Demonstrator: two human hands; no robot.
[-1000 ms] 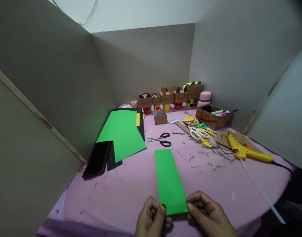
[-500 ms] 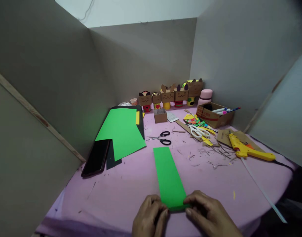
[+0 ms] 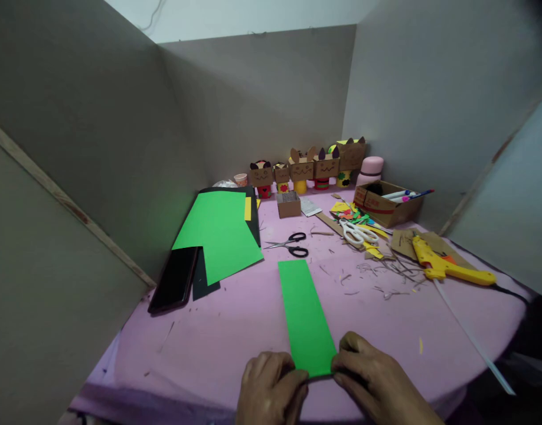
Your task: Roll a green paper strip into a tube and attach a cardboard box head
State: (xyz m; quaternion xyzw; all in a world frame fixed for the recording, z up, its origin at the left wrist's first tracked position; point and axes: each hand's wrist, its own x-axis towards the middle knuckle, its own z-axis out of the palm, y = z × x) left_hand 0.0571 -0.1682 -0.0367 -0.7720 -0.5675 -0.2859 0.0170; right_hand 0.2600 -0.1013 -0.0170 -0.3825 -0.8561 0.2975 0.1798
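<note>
Pink desk (image 3: pixel 218 330) before you, both hands, left hand (image 3: pixel 271 386) and right hand (image 3: pixel 377 383), pinched the green strip's (image 3: pixel 305 316) near end, its length running straight away.

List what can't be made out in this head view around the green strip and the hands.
- Near end of the green paper strip, head view: the left hand and right hand cover its corners, so any fold there is hidden.
- Fingers: curled under both hands, so the grip is unclear.
- Wrists: cut off by the bottom edge.
- Faces on the cardboard figures: too small.
- Contents of the cardboard box: hidden by its wall.
</note>
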